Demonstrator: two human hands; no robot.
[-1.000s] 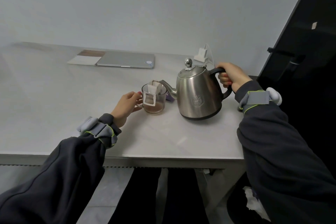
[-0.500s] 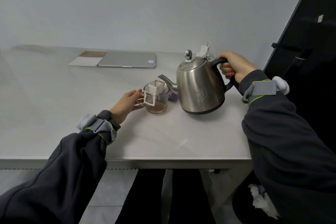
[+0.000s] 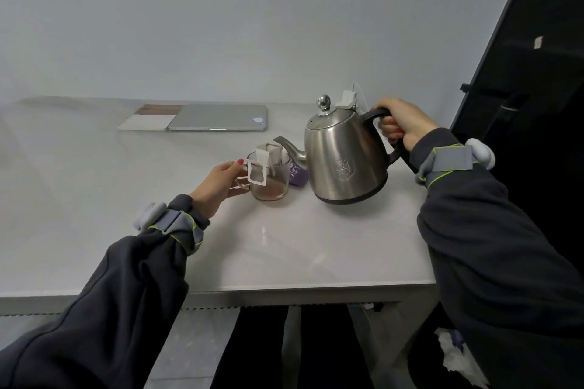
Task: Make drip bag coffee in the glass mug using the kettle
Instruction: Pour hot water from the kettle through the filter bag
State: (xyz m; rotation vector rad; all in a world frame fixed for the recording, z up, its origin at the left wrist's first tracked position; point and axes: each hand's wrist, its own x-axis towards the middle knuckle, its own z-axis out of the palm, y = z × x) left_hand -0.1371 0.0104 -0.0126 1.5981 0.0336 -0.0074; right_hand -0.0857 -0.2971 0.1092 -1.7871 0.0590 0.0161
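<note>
The right hand (image 3: 403,123) gripped the tilted kettle (image 3: 344,164), spout above the mug (image 3: 272,181) mid-frame. The left hand (image 3: 219,188) held the mug's handle in curled fingers (image 3: 235,166).

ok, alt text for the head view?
The right hand grips the handle of a stainless steel kettle, its spout aimed at a white drip bag hung in a clear glass mug; the left hand holds the mug's handle. A closed silver laptop lies behind on the white table.
</note>
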